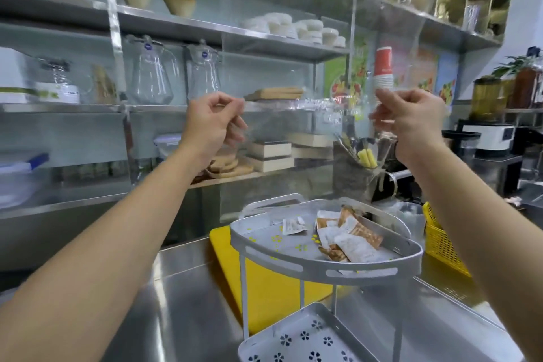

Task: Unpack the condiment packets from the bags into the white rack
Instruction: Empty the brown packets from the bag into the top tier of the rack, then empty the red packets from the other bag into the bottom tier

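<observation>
Both my hands are raised above the white two-tier rack point(323, 269). My left hand point(213, 123) and my right hand point(411, 119) each pinch one side of a clear plastic bag point(296, 141) that hangs stretched between them; the bag looks see-through with nothing visible in it. Several white and brown condiment packets point(349, 236) lie in a loose heap on the right of the rack's top tray, and one small white packet point(292, 226) lies apart near the tray's middle. The lower tray point(296, 335) holds nothing that I can see.
The rack stands on a steel counter point(182, 303), partly over a yellow board point(270, 294). A yellow basket point(440, 241) sits at the right. Behind are steel shelves with glass jugs point(151, 76), bowls and wooden boxes, a red paper-cup stack point(383, 70), and a blender point(487, 114) at the far right.
</observation>
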